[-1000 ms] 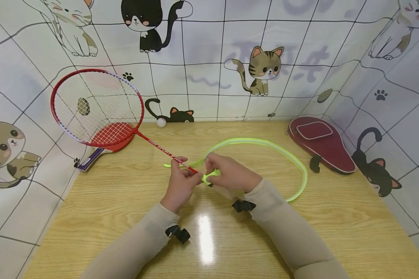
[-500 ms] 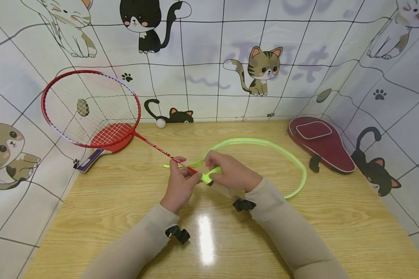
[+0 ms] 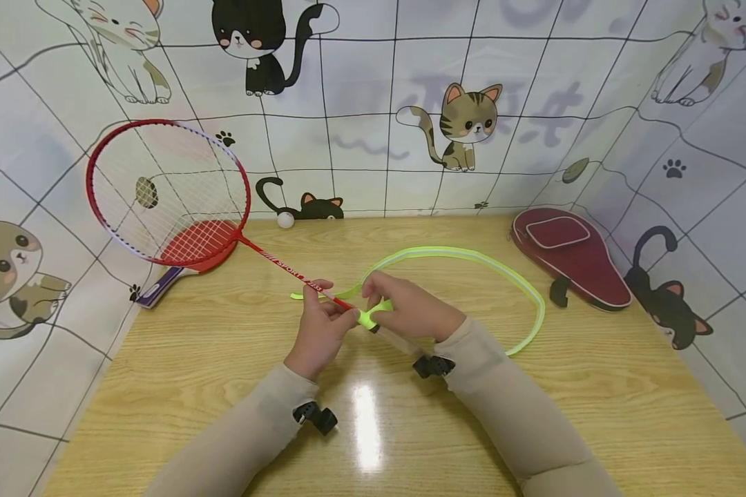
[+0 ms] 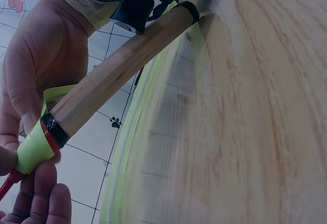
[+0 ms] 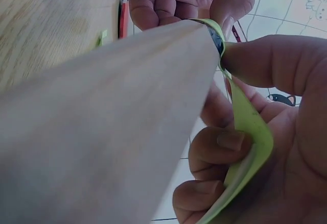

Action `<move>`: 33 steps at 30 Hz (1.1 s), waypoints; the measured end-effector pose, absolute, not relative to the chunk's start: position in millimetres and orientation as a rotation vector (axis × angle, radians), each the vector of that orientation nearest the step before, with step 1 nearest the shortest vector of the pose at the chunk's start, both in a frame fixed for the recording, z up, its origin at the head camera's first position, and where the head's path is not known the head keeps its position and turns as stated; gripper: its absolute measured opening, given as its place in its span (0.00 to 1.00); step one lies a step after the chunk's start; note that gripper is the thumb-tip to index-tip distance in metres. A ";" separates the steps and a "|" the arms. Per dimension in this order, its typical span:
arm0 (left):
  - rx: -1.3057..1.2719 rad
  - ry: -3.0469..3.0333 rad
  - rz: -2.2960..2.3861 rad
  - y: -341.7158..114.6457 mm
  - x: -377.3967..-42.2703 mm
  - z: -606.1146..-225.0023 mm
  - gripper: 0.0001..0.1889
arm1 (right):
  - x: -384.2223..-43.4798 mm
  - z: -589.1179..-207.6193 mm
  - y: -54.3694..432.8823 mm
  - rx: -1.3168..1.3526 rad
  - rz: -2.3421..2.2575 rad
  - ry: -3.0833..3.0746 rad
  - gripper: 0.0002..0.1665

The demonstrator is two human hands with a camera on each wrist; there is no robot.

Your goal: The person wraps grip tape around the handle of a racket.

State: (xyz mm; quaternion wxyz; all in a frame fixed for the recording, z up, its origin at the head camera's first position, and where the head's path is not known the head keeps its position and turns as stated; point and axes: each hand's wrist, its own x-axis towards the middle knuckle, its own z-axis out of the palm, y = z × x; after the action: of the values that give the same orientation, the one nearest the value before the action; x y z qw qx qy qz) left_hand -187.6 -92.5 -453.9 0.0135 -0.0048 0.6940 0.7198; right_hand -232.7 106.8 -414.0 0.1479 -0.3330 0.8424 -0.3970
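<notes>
A red badminton racket point(image 3: 278, 262) slants across the head view, its strung head up at the left. My left hand point(image 3: 320, 335) grips the lower end of its shaft, with the thumb on a turn of neon yellow-green grip tape point(image 4: 36, 150). That turn wraps the cone just above the black band of the bare wooden handle point(image 4: 120, 71). My right hand point(image 3: 416, 308) pinches the tape beside the cone, and its curled fingers hold the strip in the right wrist view. From there the loose tape point(image 3: 454, 252) runs in a wide loop over the table.
A red table tennis bat point(image 3: 217, 259) lies behind the racket head, and a white ball point(image 3: 285, 220) rests by the back wall. At the right is a dark red bat case point(image 3: 566, 252). Cat-patterned walls point(image 3: 360, 90) border the wooden table point(image 3: 224, 386).
The racket has rolled a little, its head swinging left and then partly back to the right. Both hands stay almost in place, still holding the racket and tape.
</notes>
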 end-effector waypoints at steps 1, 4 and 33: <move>-0.013 2.161 2.241 -92.6 -187.6 -453.8 0.34 | -232.9 -413.9 106.9 -0.947 -1.135 2.413 0.17; -0.006 2.158 2.233 -92.8 -187.5 -453.8 0.34 | -233.6 -414.5 107.5 -0.919 -1.121 2.384 0.18; 0.099 2.166 2.217 -96.0 -186.7 -454.6 0.32 | -235.8 -416.7 108.3 -1.020 -1.145 2.332 0.15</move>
State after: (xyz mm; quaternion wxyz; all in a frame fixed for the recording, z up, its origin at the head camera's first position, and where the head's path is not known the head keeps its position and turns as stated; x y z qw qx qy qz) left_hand -186.7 -96.0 -454.6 0.0202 0.0318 0.6984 0.7147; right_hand -235.8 108.3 -416.7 0.1744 -0.3599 0.8227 -0.4041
